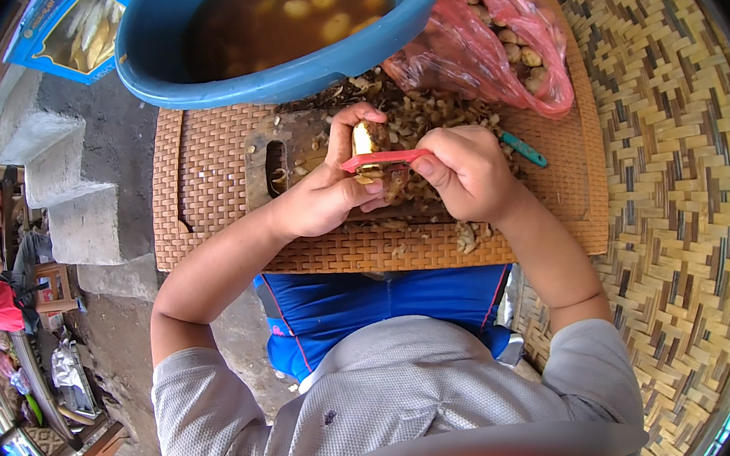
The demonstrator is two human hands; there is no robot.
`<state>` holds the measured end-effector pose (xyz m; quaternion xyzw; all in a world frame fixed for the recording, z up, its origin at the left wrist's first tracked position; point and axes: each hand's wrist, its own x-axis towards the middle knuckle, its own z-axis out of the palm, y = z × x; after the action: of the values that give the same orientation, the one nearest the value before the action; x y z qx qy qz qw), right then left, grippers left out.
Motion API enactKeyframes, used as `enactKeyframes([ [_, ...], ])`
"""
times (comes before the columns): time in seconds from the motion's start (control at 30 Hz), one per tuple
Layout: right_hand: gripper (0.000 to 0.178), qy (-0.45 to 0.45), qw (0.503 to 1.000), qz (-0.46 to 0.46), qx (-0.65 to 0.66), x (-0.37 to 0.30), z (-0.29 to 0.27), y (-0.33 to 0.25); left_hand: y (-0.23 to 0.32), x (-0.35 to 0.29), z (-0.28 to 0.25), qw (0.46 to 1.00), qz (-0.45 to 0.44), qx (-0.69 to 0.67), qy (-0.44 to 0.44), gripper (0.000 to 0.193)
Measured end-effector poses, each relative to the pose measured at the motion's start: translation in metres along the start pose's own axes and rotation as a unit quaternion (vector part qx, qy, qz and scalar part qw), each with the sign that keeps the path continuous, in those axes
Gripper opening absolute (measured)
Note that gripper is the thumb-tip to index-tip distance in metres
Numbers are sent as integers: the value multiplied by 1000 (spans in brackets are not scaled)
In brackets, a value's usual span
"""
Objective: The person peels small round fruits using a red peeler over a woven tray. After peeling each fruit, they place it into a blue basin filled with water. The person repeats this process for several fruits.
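Over the table's middle, my left hand (317, 199) is closed around a potato (362, 138), its pale flesh bare on one side and brown skin elsewhere. My right hand (473, 178) grips a red peeler (393, 157), which lies across the potato. Beneath both hands is a wooden board (256, 170) with a handle slot at its left end, strewn with brown peelings (451, 114). A tool with a teal handle (524, 148) lies just beyond my right hand, its other end hidden.
A large blue basin (276, 80) of brown water with peeled potatoes stands at the table's far side. Beside it is a red plastic bag (475, 44) of unpeeled potatoes. The woven table (196, 171) adjoins bamboo matting (676, 192). A blue box (34, 45) and concrete steps (75, 211) are left.
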<state>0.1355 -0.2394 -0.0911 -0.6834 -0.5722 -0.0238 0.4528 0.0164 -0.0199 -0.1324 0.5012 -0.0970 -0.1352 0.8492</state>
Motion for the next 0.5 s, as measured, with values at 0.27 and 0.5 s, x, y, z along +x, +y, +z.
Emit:
enactKeyframes([
  [0.27,26,23,1000,8,-11,2,-4,0,5,0,-2,998,3,70,3,79],
  [0.5,26,14,1000,-3,-11,2,0,-2,2,-1,0,996,3,89,-18,80],
])
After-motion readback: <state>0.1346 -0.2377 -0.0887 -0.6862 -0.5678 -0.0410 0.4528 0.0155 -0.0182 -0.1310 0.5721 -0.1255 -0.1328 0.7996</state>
